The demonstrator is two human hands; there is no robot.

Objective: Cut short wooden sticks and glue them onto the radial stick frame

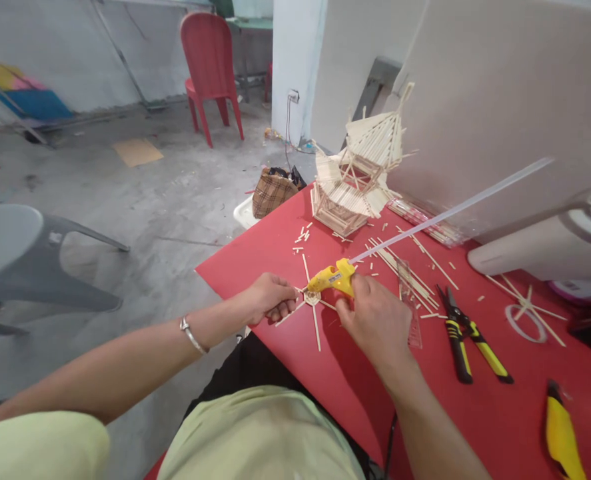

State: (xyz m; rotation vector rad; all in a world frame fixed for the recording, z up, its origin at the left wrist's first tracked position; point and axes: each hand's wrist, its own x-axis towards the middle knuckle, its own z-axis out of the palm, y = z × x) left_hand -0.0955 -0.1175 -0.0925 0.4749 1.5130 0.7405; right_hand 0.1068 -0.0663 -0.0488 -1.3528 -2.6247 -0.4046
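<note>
My right hand [378,319] is wrapped round the handle of a yellow hot glue gun [336,279]. A long translucent glue stick [455,210] sticks out of the gun's back end. The nozzle points left, at the hub of a flat star-shaped piece of thin wooden sticks [317,330] lying on the red table. With its fingers pinched, my left hand [275,299] is at the left side of that hub, closed on a thin wooden stick [298,290] close to the nozzle tip. Fingers and gun hide part of the hub.
A tiered stick-built tower [355,173] stands at the back of the red table [255,257]. Loose sticks [408,270], a clear ruler [409,307], cutters [475,340], a coiled glue stick [525,325] and a yellow-handled tool [562,430] lie rightward. A large roll [525,243] lies against the wall.
</note>
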